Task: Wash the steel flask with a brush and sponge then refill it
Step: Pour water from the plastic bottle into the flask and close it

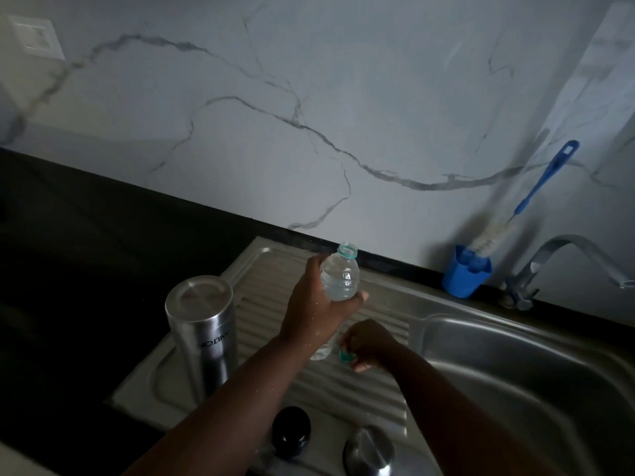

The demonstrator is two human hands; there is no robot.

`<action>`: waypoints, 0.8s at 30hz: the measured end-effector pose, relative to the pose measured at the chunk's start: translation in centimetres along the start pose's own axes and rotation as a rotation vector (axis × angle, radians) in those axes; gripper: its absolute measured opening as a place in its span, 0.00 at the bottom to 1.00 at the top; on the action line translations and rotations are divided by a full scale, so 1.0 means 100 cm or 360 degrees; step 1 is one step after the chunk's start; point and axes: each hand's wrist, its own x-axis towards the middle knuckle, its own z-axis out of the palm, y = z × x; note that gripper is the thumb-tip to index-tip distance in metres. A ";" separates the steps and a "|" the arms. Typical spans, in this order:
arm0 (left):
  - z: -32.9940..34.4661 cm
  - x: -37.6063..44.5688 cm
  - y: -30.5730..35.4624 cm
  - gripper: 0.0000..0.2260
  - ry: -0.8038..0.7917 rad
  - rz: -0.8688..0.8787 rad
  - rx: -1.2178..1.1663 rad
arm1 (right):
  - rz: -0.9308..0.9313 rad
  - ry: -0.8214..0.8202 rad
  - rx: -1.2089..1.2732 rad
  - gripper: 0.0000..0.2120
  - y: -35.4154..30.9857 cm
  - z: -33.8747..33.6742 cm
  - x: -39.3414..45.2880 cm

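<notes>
I see one steel flask standing inverted at lower left of the frame on the drainboard, base up, matte and printed with upside-down lettering. My left hand grips one uncapped bottle at centre; my right hand pinches its teal cap. One brush stands in a blue cup at right, and two lids lie at bottom.

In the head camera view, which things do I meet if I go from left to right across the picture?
wall switch plate → steel flask → left hand holding the plastic bottle → blue holder → bottle brush → tap
</notes>
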 end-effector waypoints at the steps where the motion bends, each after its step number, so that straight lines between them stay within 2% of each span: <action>1: 0.000 0.000 -0.002 0.29 0.0006 0.0002 -0.0005 | -0.0044 0.0040 -0.0063 0.09 0.002 0.001 0.003; 7: 0.004 -0.003 -0.003 0.30 -0.0039 0.0012 -0.0008 | -0.0280 0.0161 -0.0190 0.20 0.001 -0.017 -0.010; 10: 0.008 -0.003 0.006 0.30 -0.0027 0.0010 -0.0037 | -0.0519 0.0038 0.0310 0.23 -0.011 -0.038 -0.043; 13: 0.012 -0.004 0.023 0.30 -0.0056 -0.0019 -0.0090 | -0.0902 -0.0174 0.0540 0.23 -0.021 -0.049 -0.078; 16: 0.019 -0.005 0.044 0.34 -0.0175 -0.0023 -0.0211 | -0.1144 0.0153 0.0805 0.20 -0.022 -0.044 -0.094; 19: 0.020 -0.002 0.071 0.46 -0.0484 -0.0101 -0.0129 | -0.1233 0.0447 0.1061 0.17 -0.010 -0.045 -0.097; 21: 0.013 0.003 0.087 0.58 -0.0842 -0.0170 0.0220 | -0.1285 0.0487 0.1107 0.17 0.002 -0.050 -0.100; 23: 0.002 0.008 0.100 0.66 -0.1094 -0.0084 0.0988 | -0.1298 0.0516 0.1089 0.22 0.011 -0.055 -0.104; 24: -0.006 0.010 0.108 0.67 -0.1176 -0.0077 0.1422 | -0.1252 0.0533 0.1081 0.23 0.015 -0.058 -0.105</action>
